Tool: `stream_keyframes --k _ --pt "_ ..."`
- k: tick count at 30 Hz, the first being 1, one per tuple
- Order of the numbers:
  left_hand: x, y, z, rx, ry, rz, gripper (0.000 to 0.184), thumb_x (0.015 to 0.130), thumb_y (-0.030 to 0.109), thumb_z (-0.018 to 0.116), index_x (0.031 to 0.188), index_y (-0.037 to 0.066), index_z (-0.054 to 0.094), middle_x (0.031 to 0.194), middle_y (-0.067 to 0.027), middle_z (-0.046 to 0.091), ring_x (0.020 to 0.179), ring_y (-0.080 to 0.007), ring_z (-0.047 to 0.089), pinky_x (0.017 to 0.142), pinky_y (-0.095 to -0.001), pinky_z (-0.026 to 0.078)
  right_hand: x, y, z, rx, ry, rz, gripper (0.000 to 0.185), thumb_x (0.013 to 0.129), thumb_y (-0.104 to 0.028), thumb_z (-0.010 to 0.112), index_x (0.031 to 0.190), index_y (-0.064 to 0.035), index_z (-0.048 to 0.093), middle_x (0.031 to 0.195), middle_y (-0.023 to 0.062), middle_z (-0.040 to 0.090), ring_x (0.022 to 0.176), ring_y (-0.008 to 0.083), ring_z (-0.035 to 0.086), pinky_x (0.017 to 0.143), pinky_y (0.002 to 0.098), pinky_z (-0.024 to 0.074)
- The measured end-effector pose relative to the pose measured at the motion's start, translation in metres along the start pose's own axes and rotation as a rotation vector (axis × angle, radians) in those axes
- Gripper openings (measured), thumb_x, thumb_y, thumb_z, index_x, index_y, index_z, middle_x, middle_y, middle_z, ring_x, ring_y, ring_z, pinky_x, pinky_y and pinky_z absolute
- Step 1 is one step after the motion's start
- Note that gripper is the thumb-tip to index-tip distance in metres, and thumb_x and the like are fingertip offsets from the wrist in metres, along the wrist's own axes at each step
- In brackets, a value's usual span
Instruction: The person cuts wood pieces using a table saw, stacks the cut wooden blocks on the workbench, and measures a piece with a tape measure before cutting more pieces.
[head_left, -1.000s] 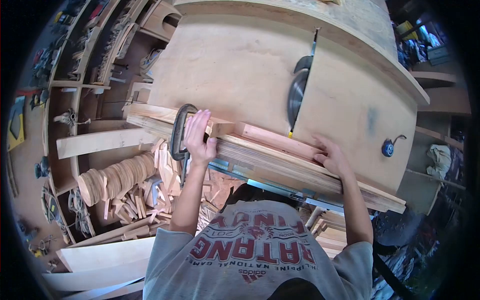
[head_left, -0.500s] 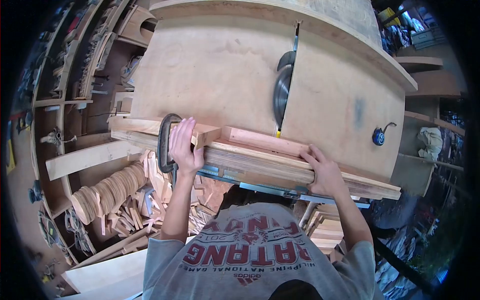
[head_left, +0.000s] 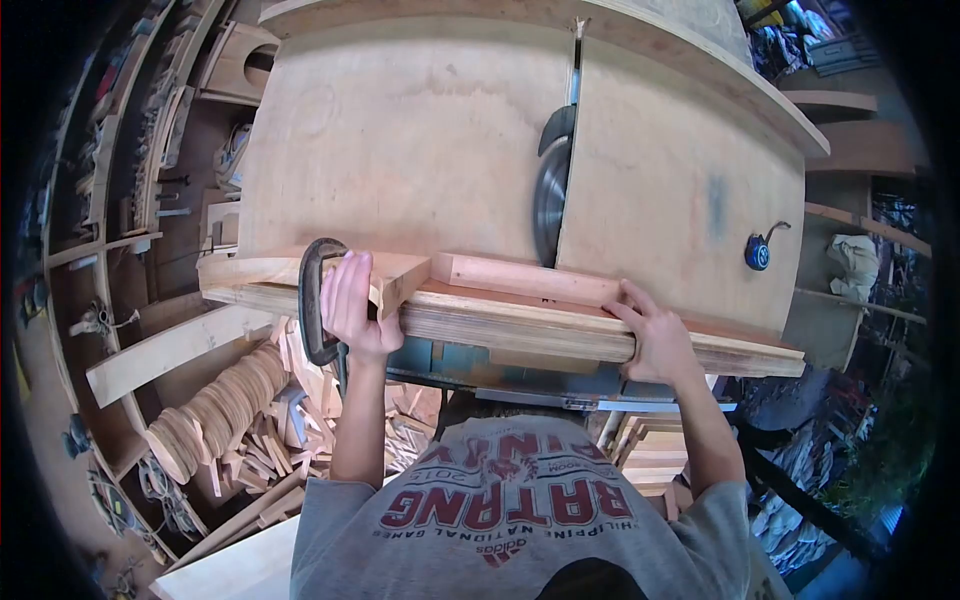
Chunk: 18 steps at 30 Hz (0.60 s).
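My left hand (head_left: 350,305) is closed around a wooden block (head_left: 405,275) at the left of the sled's thick near fence (head_left: 500,325). Right against its fingers is a dark C-clamp (head_left: 314,300). A pale reddish wood strip (head_left: 530,277) lies along the fence, its left end by the block. My right hand (head_left: 657,337) grips the strip's right end, thumb and fingers over the fence. The circular saw blade (head_left: 550,205) rises through the slot in the plywood sled (head_left: 400,150). Its near edge reaches the strip; whether it touches is unclear.
A blue tape measure (head_left: 758,252) lies on the sled at right. Round wooden discs (head_left: 220,410) and offcuts (head_left: 265,445) are piled below left. Shelves (head_left: 100,200) line the left side. Stacked boards (head_left: 650,440) stand below right.
The sled has slid away from me with the strip, block and tape measure. The gap between the blade's near edge and the strip has closed. Both hands keep their grip.
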<state>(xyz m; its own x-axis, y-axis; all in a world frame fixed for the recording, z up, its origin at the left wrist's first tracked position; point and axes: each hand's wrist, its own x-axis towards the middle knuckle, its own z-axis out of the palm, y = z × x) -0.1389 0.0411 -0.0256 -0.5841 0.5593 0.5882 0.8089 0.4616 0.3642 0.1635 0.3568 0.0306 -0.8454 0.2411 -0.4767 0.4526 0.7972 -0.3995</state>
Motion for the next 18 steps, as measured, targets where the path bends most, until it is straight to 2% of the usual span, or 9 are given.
stream_keyframes --k 9,11,13,18 --pt "0.036 -0.004 0.025 -0.020 0.029 0.040 0.057 0.102 0.037 0.048 0.130 -0.008 0.069 0.124 -0.0247 0.074 0.121 -0.0454 0.069 0.110 -0.0537 0.049 0.028 0.011 -0.024 -0.021 0.023 -0.012 0.088 0.052 -0.018 0.087 0.138 -0.0203 0.066 0.160 0.0181 0.051 0.119 0.0379 0.071 0.099 0.0488 0.0603" --pt "0.042 -0.006 0.031 -0.051 0.062 0.028 0.058 0.097 0.039 0.053 0.130 -0.005 0.072 0.122 -0.0247 0.075 0.119 -0.0432 0.071 0.110 -0.0520 0.047 0.034 0.015 -0.028 -0.028 0.018 -0.004 0.088 0.052 -0.018 0.087 0.138 -0.0202 0.066 0.160 0.0181 0.052 0.120 0.0377 0.070 0.099 0.0484 0.0602" --pt "0.050 -0.006 0.037 -0.056 0.065 0.032 0.058 0.097 0.038 0.053 0.130 -0.005 0.071 0.122 -0.0247 0.074 0.119 -0.0430 0.071 0.109 -0.0520 0.048 0.040 0.020 -0.031 -0.033 0.013 0.004 0.088 0.052 -0.018 0.087 0.137 -0.0202 0.066 0.160 0.0182 0.052 0.121 0.0375 0.070 0.100 0.0481 0.0601" --pt "0.072 -0.011 0.054 -0.081 0.094 0.059 0.054 0.097 0.035 0.053 0.130 -0.004 0.071 0.121 -0.0245 0.074 0.117 -0.0426 0.071 0.109 -0.0518 0.048 0.059 0.033 -0.040 -0.020 0.084 -0.051 0.084 0.053 -0.017 0.084 0.136 -0.0189 0.067 0.158 0.0189 0.053 0.125 0.0377 0.068 0.103 0.0466 0.0590"
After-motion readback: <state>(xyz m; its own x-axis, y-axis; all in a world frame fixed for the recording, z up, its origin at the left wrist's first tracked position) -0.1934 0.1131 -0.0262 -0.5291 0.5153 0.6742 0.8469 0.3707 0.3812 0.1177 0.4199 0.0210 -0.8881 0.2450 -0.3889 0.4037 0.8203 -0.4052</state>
